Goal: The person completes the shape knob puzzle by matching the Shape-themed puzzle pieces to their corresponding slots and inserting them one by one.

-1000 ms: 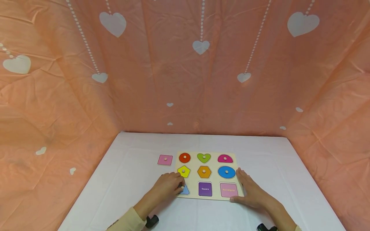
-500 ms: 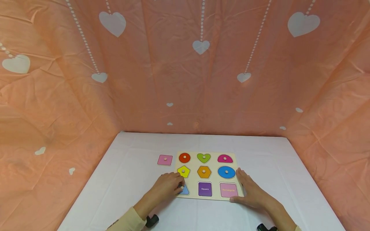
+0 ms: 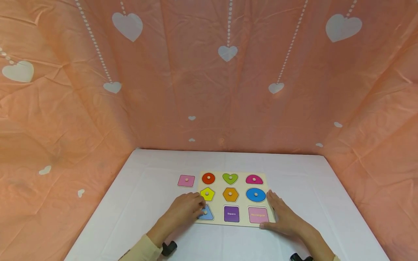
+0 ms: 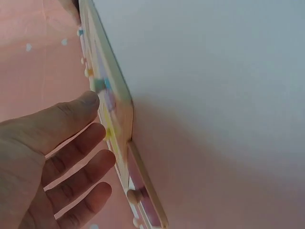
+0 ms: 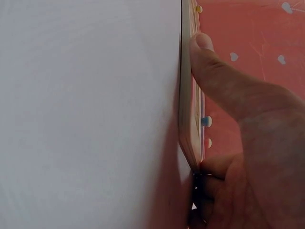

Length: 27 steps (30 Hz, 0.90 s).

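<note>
A wooden shape puzzle board (image 3: pixel 218 203) lies on the white table, with colored knobbed pieces in its slots. My left hand (image 3: pixel 184 209) hovers at its lower left corner by the blue triangle piece (image 3: pixel 208 216). In the left wrist view, its fingers are spread, and the thumb tip is just below a small knob (image 4: pixel 98 85). My right hand (image 3: pixel 285 217) rests against the right side of the board, fingers along the edge and thumb at the front corner. The purple square slot (image 3: pixel 231 218) and pink rectangle slot (image 3: pixel 258 219) show their printed words and hold no pieces.
A loose pink four-sided piece (image 3: pixel 191 177) with a knob lies just left of the board's upper corner. Orange cloth (image 3: pixel 209 105) with pale hearts stands around the table (image 3: pixel 156 166) at the back and sides.
My left hand has let go of the blue triangle's knob and drawn slightly left, so more of the triangle shows. The right hand and the board have stayed in place.
</note>
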### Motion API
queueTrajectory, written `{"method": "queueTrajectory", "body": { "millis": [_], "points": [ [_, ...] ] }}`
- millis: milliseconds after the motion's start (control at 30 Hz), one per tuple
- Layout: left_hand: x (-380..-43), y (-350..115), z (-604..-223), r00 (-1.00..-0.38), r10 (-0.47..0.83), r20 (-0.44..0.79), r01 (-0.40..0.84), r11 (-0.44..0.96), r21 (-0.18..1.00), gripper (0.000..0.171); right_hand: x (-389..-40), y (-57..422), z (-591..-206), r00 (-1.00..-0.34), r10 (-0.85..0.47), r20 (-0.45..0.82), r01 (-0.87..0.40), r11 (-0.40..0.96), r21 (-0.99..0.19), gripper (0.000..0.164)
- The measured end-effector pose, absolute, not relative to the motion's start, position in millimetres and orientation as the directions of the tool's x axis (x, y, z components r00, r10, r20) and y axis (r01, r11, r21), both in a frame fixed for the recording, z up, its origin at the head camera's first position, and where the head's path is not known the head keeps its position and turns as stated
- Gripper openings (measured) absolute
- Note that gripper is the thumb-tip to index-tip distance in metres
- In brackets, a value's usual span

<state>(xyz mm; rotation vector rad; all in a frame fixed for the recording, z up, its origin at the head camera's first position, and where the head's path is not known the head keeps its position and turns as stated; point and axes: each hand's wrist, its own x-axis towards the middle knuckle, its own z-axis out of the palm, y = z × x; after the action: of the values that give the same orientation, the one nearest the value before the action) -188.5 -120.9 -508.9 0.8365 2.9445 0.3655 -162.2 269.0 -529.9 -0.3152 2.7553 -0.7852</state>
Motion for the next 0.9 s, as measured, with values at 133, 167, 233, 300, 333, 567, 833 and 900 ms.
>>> {"method": "queueTrajectory", "body": {
  "millis": [133, 167, 233, 300, 333, 567, 833, 900],
  "points": [
    [-190, -129, -506, -0.874, 0.482, 0.053, 0.476, 0.831, 0.287, 0.016, -162, 269, -531, -0.943, -0.279, -0.183, -0.138, 0.826, -0.547, 0.131],
    [-190, -131, -505, -0.876, 0.478, 0.066, 0.476, 0.831, 0.290, 0.016, -162, 270, -531, -0.943, -0.279, -0.181, -0.139, 0.825, -0.547, 0.131],
    [-191, -135, -505, -0.876, 0.474, 0.091, 0.479, 0.830, 0.287, 0.017, -162, 270, -532, -0.943, -0.281, -0.177, -0.144, 0.825, -0.546, 0.131],
    [-193, -139, -505, -0.871, 0.476, 0.120, 0.490, 0.827, 0.277, 0.019, -162, 270, -532, -0.943, -0.282, -0.175, -0.147, 0.827, -0.543, 0.131],
    [-193, -141, -505, -0.871, 0.476, 0.125, 0.491, 0.827, 0.272, 0.021, -162, 270, -532, -0.943, -0.282, -0.175, -0.147, 0.828, -0.541, 0.131],
    [-193, -149, -501, -0.889, 0.437, 0.135, 0.457, 0.847, 0.270, 0.025, -162, 269, -532, -0.943, -0.283, -0.174, -0.147, 0.826, -0.544, 0.131],
    [-195, -158, -501, -0.921, 0.376, 0.097, 0.388, 0.876, 0.287, 0.027, -160, 271, -532, -0.943, -0.295, -0.156, -0.167, 0.822, -0.544, 0.129],
    [-196, -160, -502, -0.927, 0.366, 0.087, 0.375, 0.884, 0.278, 0.027, -160, 271, -532, -0.943, -0.292, -0.156, -0.164, 0.822, -0.546, 0.129]
  ]
}}
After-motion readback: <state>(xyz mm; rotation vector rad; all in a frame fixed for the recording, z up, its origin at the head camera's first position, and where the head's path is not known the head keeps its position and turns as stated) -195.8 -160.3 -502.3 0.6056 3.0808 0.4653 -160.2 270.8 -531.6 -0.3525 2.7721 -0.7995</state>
